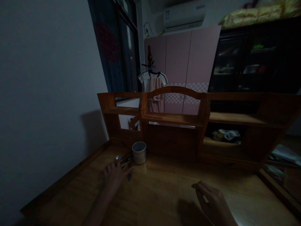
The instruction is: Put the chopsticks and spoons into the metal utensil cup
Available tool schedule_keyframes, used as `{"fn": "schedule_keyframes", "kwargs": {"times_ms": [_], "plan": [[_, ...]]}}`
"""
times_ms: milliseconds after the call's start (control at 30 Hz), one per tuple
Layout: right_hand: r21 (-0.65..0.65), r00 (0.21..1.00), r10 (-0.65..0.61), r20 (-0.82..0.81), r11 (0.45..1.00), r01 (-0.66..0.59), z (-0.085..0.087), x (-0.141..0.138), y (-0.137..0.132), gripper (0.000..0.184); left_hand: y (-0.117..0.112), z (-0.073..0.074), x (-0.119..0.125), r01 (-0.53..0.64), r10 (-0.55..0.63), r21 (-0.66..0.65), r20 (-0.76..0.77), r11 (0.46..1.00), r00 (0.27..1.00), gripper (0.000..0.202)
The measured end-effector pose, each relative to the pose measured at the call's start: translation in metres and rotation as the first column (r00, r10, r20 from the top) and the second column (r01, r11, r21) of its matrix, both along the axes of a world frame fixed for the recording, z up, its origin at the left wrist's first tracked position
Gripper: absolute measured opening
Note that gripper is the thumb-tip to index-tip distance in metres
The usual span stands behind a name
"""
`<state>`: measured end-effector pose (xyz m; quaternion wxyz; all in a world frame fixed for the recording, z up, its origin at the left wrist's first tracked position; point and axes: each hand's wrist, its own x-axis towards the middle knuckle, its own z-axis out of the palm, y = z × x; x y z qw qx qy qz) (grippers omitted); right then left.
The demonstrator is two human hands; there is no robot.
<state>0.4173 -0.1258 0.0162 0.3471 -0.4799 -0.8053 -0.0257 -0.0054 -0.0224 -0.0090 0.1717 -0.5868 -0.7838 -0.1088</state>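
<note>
Reaching left hand [115, 174]: open, fingers spread, laid on the cutlery [126, 160] at far left of the surface [164, 188].
Cutlery: loose heap, one spoon bowl [118, 158] showing past the fingertips, just left of the cup [139, 152].
Cup: upright, metal, close before the shelf unit [174, 119].
Right hand [211, 201]: near right, above the surface, fingers curled; holding anything or not, cannot tell.

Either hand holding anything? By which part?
Left hand lies on the loose silver metal cutlery beside the small grey metal cup; too dark to tell a grip. Right hand is curled, apparently empty.
</note>
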Motion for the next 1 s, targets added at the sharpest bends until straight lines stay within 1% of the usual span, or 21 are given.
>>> {"fn": "schedule_keyframes", "kwargs": {"times_ms": [133, 233, 333, 467, 600, 700, 767, 867, 1000], "plan": [[-0.014, 1.000, 0.017, -0.005, 1.000, -0.017, -0.001, -0.001, -0.001, 0.028, 0.010, -0.011, -0.002, 0.016, -0.014, -0.056, 0.038, 0.998, 0.999, 0.101], [-0.045, 0.999, 0.032, -0.009, 0.998, -0.033, 0.000, -0.002, -0.002, 0.028, 0.014, -0.014, -0.003, 0.037, -0.032, -0.066, 0.075, 0.997, 0.997, 0.089], [-0.069, 0.999, 0.026, -0.019, 0.997, -0.027, 0.000, -0.003, -0.003, 0.028, 0.016, -0.014, -0.004, 0.052, -0.044, -0.079, 0.098, 0.995, 0.994, 0.078], [-0.092, 0.999, 0.012, -0.031, 0.996, -0.015, -0.001, -0.003, -0.003, 0.028, 0.017, -0.013, -0.006, 0.048, -0.044, -0.075, 0.054, 0.996, 0.998, 0.071], [-0.101, 0.999, 0.028, -0.033, 0.994, -0.032, 0.000, -0.003, -0.003, 0.028, 0.017, -0.012, -0.010, 0.046, -0.044, -0.092, 0.018, 0.995, 0.999, 0.066], [-0.075, 0.998, 0.042, -0.040, 0.996, -0.045, 0.002, -0.005, -0.004, 0.028, 0.018, -0.009, -0.013, 0.036, -0.035, -0.108, 0.016, 0.994, 0.999, 0.051], [-0.058, 0.998, 0.047, -0.048, 0.997, -0.050, 0.005, -0.006, -0.004, 0.027, 0.018, -0.007, -0.015, 0.033, -0.031, -0.119, 0.020, 0.992, 0.999, 0.042], [-0.044, 0.997, 0.052, -0.053, 0.998, -0.054, 0.006, -0.007, -0.005, 0.027, 0.017, -0.005, -0.018, 0.026, -0.022, -0.129, 0.034, 0.991, 0.999, 0.034], [-0.058, 0.998, 0.056, -0.042, 0.997, -0.059, 0.005, -0.008, -0.004, 0.028, 0.014, -0.005, -0.023, 0.054, -0.043, -0.108, 0.098, 0.993, 0.994, 0.031]]}}
